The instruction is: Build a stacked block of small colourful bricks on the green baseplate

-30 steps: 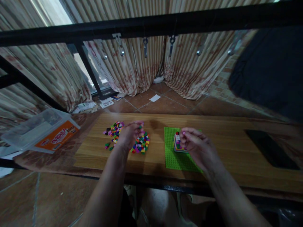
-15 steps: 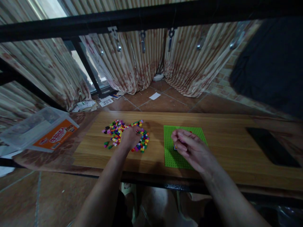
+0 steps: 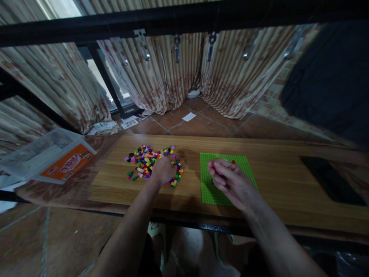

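Observation:
Many small coloured toy bricks (image 3: 147, 159) lie in a loose heap on the left part of the wooden board. My left hand (image 3: 164, 170) is over the right side of this heap, its fingers curled down among the bricks; the fingertips are hidden behind the hand. A green studded baseplate (image 3: 208, 194) lies flat to the right of the heap. Above it is my right hand (image 3: 229, 179), thumb and fingers drawn together; whatever is between them is hidden. Beyond that hand, a red brick (image 3: 233, 162) and a bit of white show on the baseplate.
At the left stands a clear plastic box (image 3: 43, 154) with an orange label. A dark flat phone-like object (image 3: 331, 180) lies at the right of the wooden board (image 3: 276, 165). A black metal bar (image 3: 161, 21) with hanging hooks crosses the view above.
My left hand has shifted slightly to the right over the heap, and a purple brick now shows beside the wrist. The right hand stays nearly in place above the baseplate.

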### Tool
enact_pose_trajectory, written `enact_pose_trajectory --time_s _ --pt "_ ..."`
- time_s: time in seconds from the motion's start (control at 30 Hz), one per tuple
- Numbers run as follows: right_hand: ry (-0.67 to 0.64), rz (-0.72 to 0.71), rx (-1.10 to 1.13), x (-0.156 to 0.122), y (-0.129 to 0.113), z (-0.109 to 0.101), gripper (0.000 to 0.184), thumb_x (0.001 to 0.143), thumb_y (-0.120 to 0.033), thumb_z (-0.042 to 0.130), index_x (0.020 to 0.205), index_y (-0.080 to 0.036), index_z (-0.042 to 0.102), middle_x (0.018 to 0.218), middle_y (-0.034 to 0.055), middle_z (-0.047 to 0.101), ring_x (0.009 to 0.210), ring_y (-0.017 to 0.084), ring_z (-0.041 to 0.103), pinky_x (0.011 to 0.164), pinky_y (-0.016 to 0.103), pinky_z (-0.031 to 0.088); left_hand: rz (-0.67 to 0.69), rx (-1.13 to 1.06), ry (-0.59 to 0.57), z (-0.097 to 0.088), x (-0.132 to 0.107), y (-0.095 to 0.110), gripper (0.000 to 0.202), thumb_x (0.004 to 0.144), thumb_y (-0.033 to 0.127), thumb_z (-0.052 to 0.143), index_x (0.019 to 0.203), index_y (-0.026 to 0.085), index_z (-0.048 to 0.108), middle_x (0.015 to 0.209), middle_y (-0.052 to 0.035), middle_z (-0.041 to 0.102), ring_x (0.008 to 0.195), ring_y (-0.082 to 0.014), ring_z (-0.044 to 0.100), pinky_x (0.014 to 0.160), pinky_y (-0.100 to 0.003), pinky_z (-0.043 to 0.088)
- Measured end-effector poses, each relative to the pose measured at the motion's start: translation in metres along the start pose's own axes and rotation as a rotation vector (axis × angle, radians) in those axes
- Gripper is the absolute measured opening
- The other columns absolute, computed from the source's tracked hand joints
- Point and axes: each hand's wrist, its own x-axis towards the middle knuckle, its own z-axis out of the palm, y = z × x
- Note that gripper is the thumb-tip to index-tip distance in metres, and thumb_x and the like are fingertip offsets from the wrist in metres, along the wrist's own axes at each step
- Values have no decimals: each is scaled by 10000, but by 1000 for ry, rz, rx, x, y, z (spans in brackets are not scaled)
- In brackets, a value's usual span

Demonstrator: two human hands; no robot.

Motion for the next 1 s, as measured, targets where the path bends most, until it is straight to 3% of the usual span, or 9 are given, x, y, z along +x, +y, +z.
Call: enact_pose_trajectory --time_s 0.37,0.63,0.8,0.9,1.0 --pt "-44 43 -68 -2 6 3 182 749 -352 740 810 -181 734 695 -7 556 457 9 300 392 181 120 65 102 129 4 -4 12 350 838 207 483 1135 240 664 967 -67 741 937 -223 679 820 -304 502" --pt "1 58 -100 -5 4 4 215 711 -376 772 781 -178 730 702 -2 547 461 7 306 395 173 143 94 137 134 5 -5 12 328 837 171 472 1067 253 691 902 -71 746 908 -225 688 773 -297 507" --pt "2 70 -118 -5 7 4 216 714 -373 769 791 -175 730 712 5 551 465 12 315 393 170 154 110 94 146 9 -10 18 299 849 220 493 1071 250 691 970 -59 745 963 -201 674 829 -276 490" --pt "13 72 -119 -4 8 3 217 710 -375 774 790 -178 730 707 4 554 464 12 318 393 166 160 78 41 147 2 -11 17 276 858 239 488 1011 252 717 938 -55 748 918 -200 678 812 -277 486" --pt "24 73 -120 -3 8 3 227 701 -385 781 784 -180 729 698 4 554 462 13 310 392 165 160 -48 -38 161 -15 -7 2 272 857 279 505 1006 249 731 937 -62 749 891 -202 677 790 -274 475"
